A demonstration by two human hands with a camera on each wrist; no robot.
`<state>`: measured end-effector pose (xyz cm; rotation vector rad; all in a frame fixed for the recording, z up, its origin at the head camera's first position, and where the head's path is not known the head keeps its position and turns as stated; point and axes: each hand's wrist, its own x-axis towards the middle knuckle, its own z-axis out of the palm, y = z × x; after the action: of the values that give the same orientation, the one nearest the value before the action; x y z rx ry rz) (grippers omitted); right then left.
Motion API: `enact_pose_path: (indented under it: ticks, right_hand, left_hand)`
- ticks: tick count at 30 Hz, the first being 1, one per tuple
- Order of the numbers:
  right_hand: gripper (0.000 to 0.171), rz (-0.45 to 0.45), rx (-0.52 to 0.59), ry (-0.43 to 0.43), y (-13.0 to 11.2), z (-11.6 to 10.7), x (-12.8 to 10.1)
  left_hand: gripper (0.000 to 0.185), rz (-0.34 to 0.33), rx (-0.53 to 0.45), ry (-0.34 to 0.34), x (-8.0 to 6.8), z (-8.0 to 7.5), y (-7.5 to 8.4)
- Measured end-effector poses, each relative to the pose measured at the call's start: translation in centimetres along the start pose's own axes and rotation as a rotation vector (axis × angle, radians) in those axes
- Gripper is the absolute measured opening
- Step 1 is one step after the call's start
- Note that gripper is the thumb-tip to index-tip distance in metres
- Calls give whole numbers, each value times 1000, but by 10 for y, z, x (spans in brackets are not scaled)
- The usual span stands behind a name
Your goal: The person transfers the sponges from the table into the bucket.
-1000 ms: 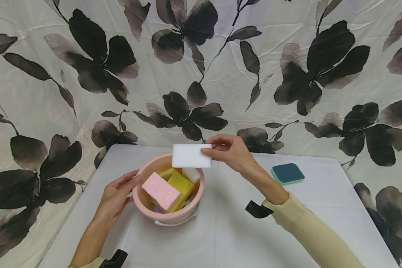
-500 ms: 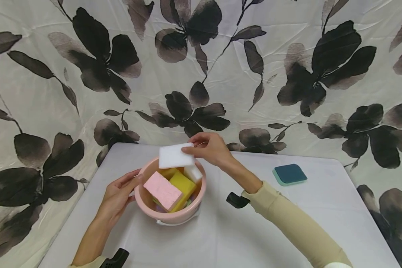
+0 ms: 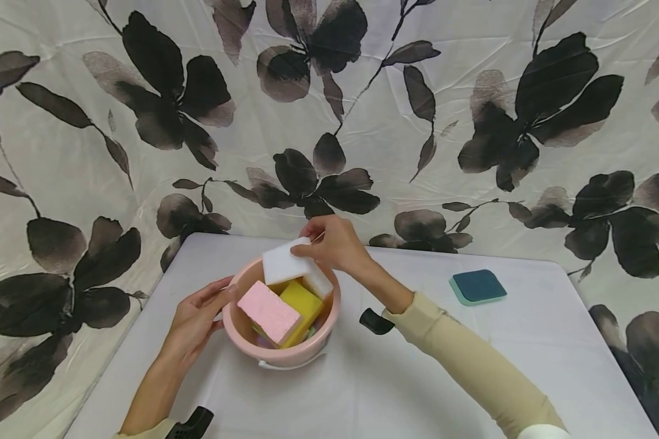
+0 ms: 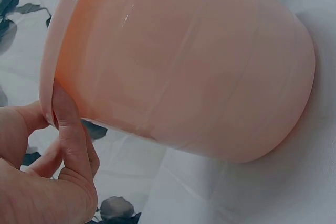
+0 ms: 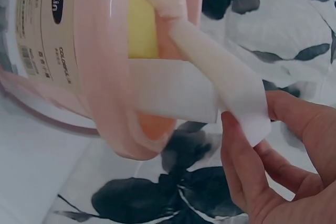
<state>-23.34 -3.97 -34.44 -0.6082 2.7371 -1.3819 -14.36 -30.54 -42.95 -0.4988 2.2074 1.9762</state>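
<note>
Over the last second the right hand (image 3: 334,245) has carried the white sponge (image 3: 283,263) leftward and down, from the air above the far rim of the pink bucket (image 3: 281,355) to the rim itself, so the sponge now tilts into the bucket's mouth instead of hanging over it; by the look of it, the sponge is about to join the others inside and has not yet been let go. The right hand pinches the sponge at its far right end, thumb and fingers curled on it, and in the right wrist view the sponge (image 5: 220,85) leans across the bucket's lip (image 5: 107,103) with the fingertips (image 5: 239,145) against it. The left hand (image 3: 198,320) has stayed put: it steadies the bucket from the left, fingers fairly straight along the outer wall and the thumb (image 4: 68,129) pressed at the rim, a bracing touch, not a closed grip. The bucket stands toward the table's (image 3: 428,390) far-left part, between the two hands. Inside it lie a pink sponge (image 3: 268,312), a yellow sponge (image 3: 303,305) and another white piece (image 3: 320,283). A teal sponge (image 3: 479,285) lies well apart near the table's far-right corner.
</note>
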Motion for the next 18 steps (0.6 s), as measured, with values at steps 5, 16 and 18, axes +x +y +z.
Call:
enact_pose_path:
  ticks: [5, 16, 18]
  right_hand:
    - [19, -42, -48, -3, -8, -2, 0]
    - [26, -17, -119, -99, -11, 5, 5]
    - [27, -25, -130, -101, -8, 7, 6]
  left_hand:
    - [75, -5, -6, -5, 0, 0, 1]
    - [72, 6, 2, -9, -1, 0, 0]
    - [71, 6, 2, -10, -1, 0, 0]
